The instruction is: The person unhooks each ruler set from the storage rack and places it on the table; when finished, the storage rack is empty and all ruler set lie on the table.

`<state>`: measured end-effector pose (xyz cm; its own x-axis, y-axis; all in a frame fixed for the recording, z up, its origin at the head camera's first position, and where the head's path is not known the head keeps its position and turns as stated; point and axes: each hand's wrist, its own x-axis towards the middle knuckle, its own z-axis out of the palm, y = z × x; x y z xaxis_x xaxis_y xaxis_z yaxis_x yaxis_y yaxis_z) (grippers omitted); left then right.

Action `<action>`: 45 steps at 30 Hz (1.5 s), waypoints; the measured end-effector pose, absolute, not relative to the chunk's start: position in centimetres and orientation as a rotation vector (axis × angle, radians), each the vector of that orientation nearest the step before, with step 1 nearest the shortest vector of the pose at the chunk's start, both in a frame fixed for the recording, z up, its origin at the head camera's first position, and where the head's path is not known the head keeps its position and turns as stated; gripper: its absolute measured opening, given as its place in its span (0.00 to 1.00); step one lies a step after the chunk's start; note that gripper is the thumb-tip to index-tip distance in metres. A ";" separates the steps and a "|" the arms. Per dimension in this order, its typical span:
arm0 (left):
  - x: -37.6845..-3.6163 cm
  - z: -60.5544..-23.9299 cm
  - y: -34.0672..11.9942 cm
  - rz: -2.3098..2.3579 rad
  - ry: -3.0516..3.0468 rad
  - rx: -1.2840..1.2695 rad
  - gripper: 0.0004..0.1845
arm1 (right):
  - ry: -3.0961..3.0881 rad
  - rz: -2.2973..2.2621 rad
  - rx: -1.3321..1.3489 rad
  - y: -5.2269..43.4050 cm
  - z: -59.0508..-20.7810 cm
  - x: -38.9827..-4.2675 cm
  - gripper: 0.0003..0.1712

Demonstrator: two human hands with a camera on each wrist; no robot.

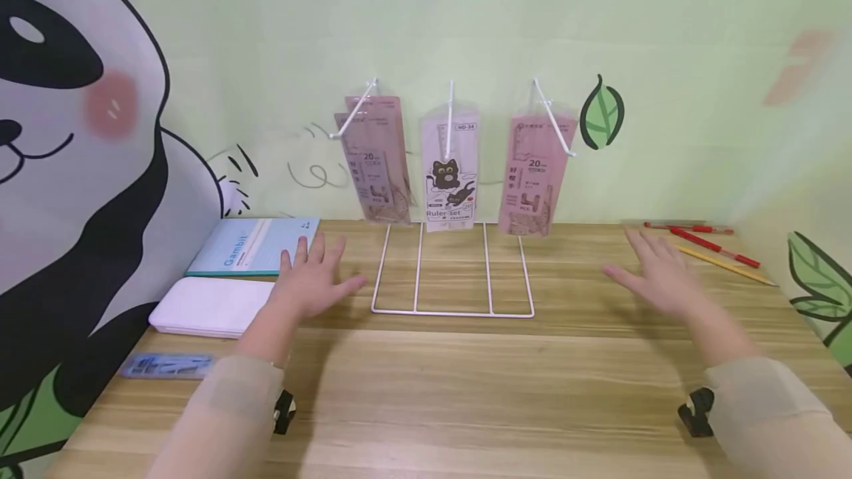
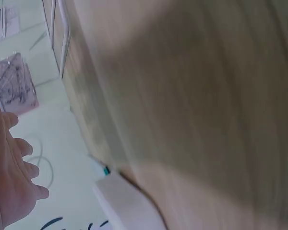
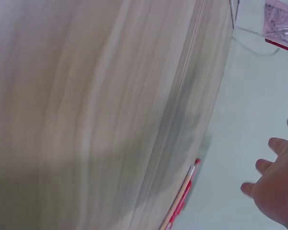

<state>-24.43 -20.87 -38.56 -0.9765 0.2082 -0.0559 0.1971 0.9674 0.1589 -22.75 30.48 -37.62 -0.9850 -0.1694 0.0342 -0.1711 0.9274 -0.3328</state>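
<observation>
My left hand [image 1: 308, 281], fingers spread and holding nothing, hovers over the table near a light blue notebook [image 1: 269, 246] and a white case [image 1: 206, 305]. The right hand [image 1: 662, 278], also spread and bare, is above the table beside red pens [image 1: 715, 246] and a yellow pencil [image 1: 728, 267]. Between the hands stands a white wire rack [image 1: 452, 313] with three hooks. Pink ruler-set packs [image 1: 382, 161] hang on its left hook, a white cat-print ruler set [image 1: 450, 168] on the middle one, and a pink ruler set [image 1: 535, 176] on the right one.
A blue flat pack [image 1: 168, 366] lies at the table's left edge, in front of the white case. Behind the rack rises a pale green backdrop [image 1: 266, 43] with a panda and leaves. The wooden tabletop [image 1: 479, 398] stretches toward me.
</observation>
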 end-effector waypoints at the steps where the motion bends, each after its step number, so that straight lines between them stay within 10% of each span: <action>1: -24.4 -38.8 -20.6 0.237 3.047 0.322 0.52 | -3.054 0.583 0.292 30.3 -37.6 -22.9 0.52; 45: -24.4 -45.0 -17.8 0.594 2.985 0.425 0.48 | -2.461 1.497 0.179 20.3 -35.1 -28.6 0.58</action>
<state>-24.36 -17.82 -44.96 -0.9595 0.2813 -0.0129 0.2549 0.8873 0.3844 -28.63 20.27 -35.14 -0.9601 0.0267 0.2786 -0.2351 0.4629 -0.8547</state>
